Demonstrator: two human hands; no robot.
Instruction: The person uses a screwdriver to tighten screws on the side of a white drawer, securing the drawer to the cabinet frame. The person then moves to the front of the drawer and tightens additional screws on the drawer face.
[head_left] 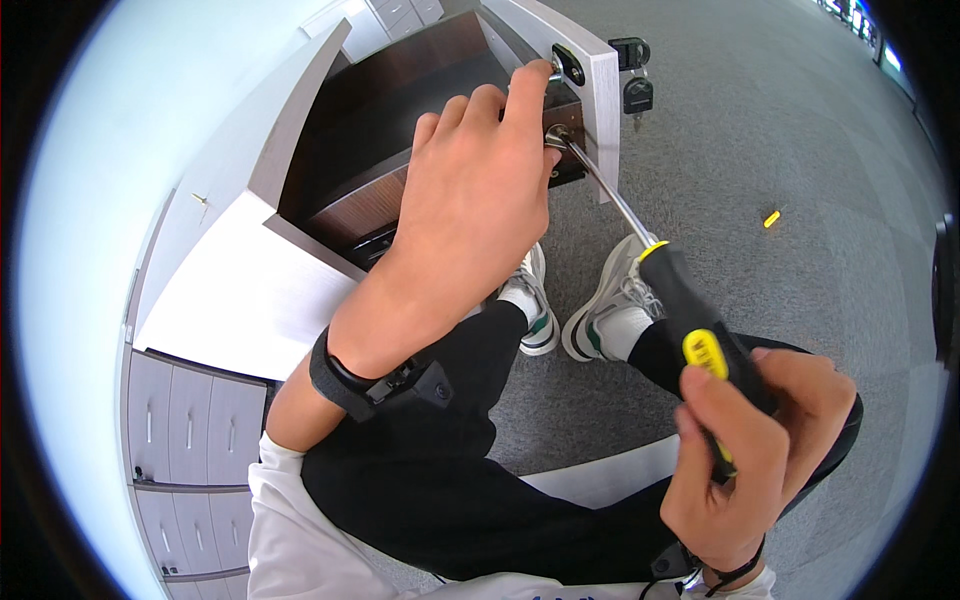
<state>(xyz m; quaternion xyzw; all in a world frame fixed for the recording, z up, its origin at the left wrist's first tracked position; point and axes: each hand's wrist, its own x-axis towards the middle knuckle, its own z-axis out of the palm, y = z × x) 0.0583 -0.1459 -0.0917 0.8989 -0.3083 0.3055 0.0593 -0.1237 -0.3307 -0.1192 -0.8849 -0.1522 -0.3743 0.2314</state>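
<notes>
My right hand [755, 455] grips the black and yellow handle of a long screwdriver [690, 310]. Its steel shaft runs up and left to a round metal lock part [557, 135] on the inside of an open drawer's white front panel [600, 75]. My left hand [475, 200] reaches over the drawer, fingertips resting on the panel's top edge beside the black lock piece [568, 63]. A black band sits on my left wrist. Keys [636, 90] hang from the lock on the panel's outer side.
The open drawer [400, 90] has a dark brown inside and belongs to a white cabinet [230, 290]. More white drawers with handles [190, 430] stand at lower left. My legs in black trousers and white sneakers rest on grey carpet. A small yellow object [771, 218] lies on the carpet at right.
</notes>
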